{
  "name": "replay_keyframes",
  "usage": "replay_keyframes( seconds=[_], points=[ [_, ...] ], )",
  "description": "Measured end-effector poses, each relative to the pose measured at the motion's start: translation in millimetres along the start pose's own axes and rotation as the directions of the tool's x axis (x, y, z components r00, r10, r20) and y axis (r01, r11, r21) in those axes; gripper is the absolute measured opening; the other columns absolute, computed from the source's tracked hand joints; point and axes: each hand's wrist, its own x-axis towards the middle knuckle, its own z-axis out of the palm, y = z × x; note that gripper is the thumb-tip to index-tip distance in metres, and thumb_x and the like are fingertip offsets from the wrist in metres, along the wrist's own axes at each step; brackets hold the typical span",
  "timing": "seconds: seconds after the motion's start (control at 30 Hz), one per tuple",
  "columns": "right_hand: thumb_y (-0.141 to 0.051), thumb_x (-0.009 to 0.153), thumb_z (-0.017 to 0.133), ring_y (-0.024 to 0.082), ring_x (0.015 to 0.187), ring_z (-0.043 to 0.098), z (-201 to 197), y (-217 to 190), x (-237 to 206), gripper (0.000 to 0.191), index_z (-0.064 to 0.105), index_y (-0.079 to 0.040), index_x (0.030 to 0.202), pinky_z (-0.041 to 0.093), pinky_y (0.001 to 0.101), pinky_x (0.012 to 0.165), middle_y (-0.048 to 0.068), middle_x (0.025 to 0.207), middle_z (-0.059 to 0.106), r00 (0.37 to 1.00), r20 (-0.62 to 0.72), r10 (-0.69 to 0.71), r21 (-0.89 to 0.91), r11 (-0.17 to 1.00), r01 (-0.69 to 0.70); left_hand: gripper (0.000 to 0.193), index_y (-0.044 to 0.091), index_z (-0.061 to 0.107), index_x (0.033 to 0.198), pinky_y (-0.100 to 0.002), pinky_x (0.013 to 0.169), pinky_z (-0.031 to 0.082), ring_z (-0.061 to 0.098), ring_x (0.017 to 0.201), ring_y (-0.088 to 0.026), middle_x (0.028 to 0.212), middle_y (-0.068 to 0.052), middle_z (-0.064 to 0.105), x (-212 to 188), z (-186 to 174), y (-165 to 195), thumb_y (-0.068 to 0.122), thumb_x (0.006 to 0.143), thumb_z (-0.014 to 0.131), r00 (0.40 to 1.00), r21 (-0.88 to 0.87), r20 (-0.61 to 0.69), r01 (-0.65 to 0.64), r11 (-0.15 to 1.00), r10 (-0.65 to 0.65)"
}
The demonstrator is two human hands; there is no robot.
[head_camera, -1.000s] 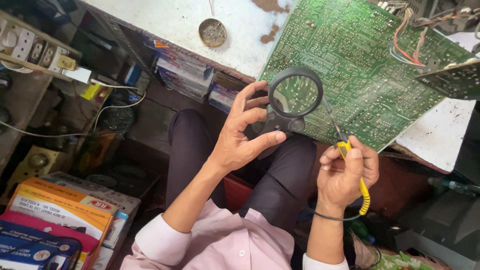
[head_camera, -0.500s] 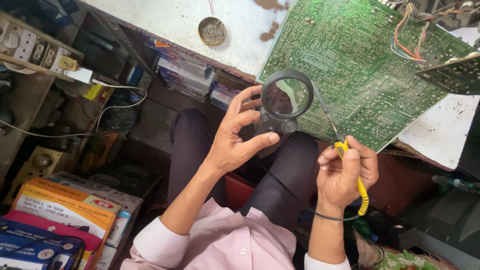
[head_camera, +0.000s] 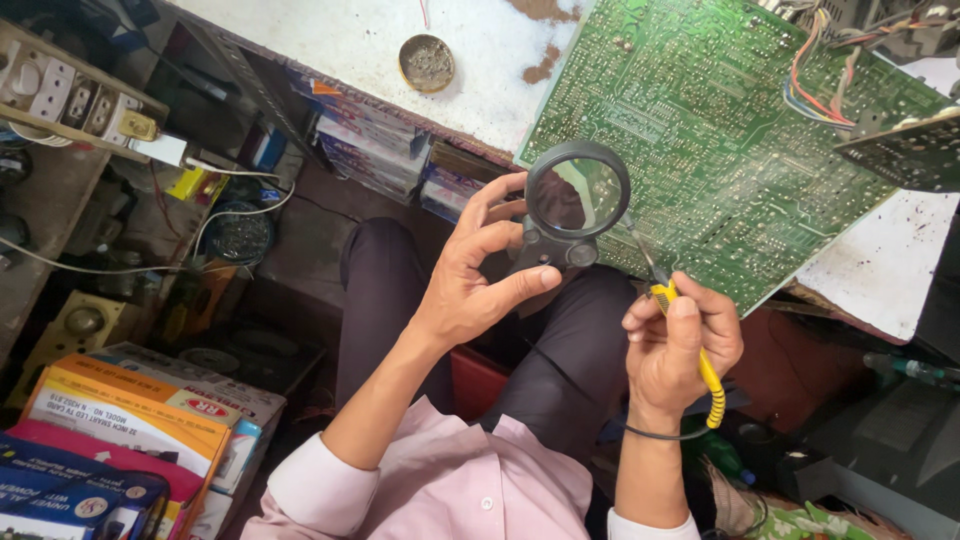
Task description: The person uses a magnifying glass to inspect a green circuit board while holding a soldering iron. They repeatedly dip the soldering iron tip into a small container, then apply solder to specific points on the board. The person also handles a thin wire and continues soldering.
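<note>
Yellow plastic shows between the fingers of our right hand (head_camera: 675, 345), which are curled shut around the handle of a slim probe tool (head_camera: 672, 318); its thin metal tip slants up and to the left, reaching the lower edge of the green circuit board (head_camera: 700, 120) just beside the lens. We see the yellow grip run down past the heel of the hand, with a dark cord looping around the wrist.

Our left hand (head_camera: 480, 275) pinches the black handle of a round magnifying glass (head_camera: 577, 200): the thumb presses from below, while the index and middle fingers arch over the top against the rim. We hold the lens over the board's near edge, tilted towards us.

We see the circuit board lying solder side up on a worn white workbench (head_camera: 400, 50), its lower corner jutting over the bench edge above our dark trousers (head_camera: 400, 300). A bundle of coloured wires (head_camera: 815, 85) leads off its upper right to a second small board (head_camera: 905, 150). A small round tin (head_camera: 427, 62) sits on the bench, well apart to the left of the board.

Under the bench edge we make out stacked flat boxes (head_camera: 365, 150). At lower left lie bright cardboard cartons (head_camera: 120, 430), and a power strip (head_camera: 70, 100) rests on a shelf at upper left.
</note>
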Motion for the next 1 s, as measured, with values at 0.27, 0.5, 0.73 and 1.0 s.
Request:
replay_keyframes(
  seconds=[0.27, 0.5, 0.73, 1.0],
  points=[
    [-0.013, 0.104, 0.062, 0.019, 0.063, 0.063, 4.0, 3.7, -3.0, 0.021, 0.064, 0.002, 0.118, 0.05, 0.027, 0.056, 0.014, 0.08, 0.067, 0.999, 0.008, 0.043, -0.039, 0.998, -0.043, 0.03, 0.005, 0.072, 0.107, -0.046, 0.12, 0.044, 0.054, 0.144, -0.034, 0.161, -0.016, 0.042, -0.8, 0.1, -1.1, 0.023, 0.087, 0.086, 1.0, -0.005, 0.001, -0.001, 1.0, 0.001],
    [-0.012, 0.105, 0.062, 0.019, 0.063, 0.062, 8.1, 6.9, -2.5, 0.021, 0.064, 0.003, 0.119, 0.05, 0.0274, 0.057, 0.014, 0.081, 0.067, 0.999, 0.03, 0.039, -0.047, 0.998, -0.038, 0.029, 0.004, 0.072, 0.105, -0.046, 0.121, 0.044, 0.054, 0.145, -0.034, 0.162, -0.016, 0.041, -0.1, 0.4, -1.7, 0.023, 0.088, 0.086, 1.0, -0.013, 0.007, -0.011, 1.0, 0.011],
    [-0.013, 0.105, 0.062, 0.019, 0.063, 0.062, 11.7, 7.3, -0.6, 0.022, 0.064, 0.004, 0.119, 0.05, 0.0276, 0.057, 0.014, 0.08, 0.067, 0.998, 0.041, 0.041, -0.039, 0.998, -0.04, 0.03, 0.003, 0.071, 0.105, -0.046, 0.121, 0.044, 0.054, 0.144, -0.034, 0.161, -0.016, 0.042, 1.2, 0.4, -0.1, 0.023, 0.088, 0.086, 1.0, -0.014, 0.004, -0.015, 1.0, 0.015],
    [-0.012, 0.106, 0.061, 0.018, 0.063, 0.061, 12.9, 9.3, 0.8, 0.021, 0.064, 0.003, 0.12, 0.05, 0.0267, 0.057, 0.015, 0.08, 0.067, 0.998, 0.04, 0.049, -0.065, 0.997, -0.046, 0.03, 0.004, 0.072, 0.107, -0.046, 0.121, 0.043, 0.054, 0.145, -0.033, 0.161, -0.016, 0.042, 2.0, -0.2, 2.0, 0.024, 0.088, 0.086, 1.0, -0.015, 0.011, -0.015, 1.0, 0.015]
  ],
)
